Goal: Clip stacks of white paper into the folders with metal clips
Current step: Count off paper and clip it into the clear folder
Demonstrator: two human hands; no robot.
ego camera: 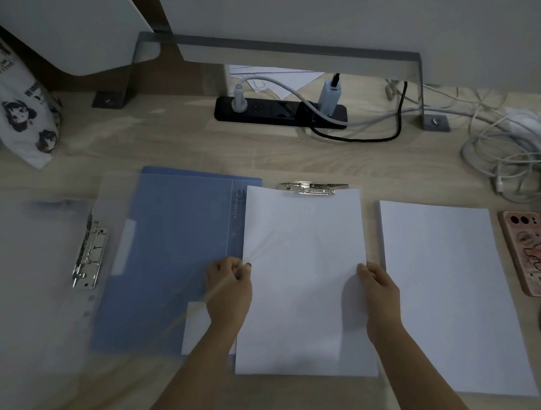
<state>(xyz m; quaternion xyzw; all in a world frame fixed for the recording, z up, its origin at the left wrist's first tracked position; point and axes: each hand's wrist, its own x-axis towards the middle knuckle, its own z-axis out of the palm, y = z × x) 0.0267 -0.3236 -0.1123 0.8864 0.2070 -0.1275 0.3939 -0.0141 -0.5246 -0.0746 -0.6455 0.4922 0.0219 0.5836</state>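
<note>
Pale wood desk (291, 158) in dim light. Far out at nine o'clock, a clear folder (27, 270) lying open, lever clip (90, 249) bare, no sheets showing in it. Next, a blue folder (176, 249), also open. Left hand (228, 281) pinching the left edge of a paper stack (303, 282); right hand (378, 283) with fingers curled over the right edge. Long axis six to twelve, top edge meeting the metal clip (313, 188) at twelve o'clock from both hands, neither nearer; tucked under or not, cannot tell. At three o'clock, a spare stack (444, 288) loose on the desk, then a phone (535, 250).
</note>
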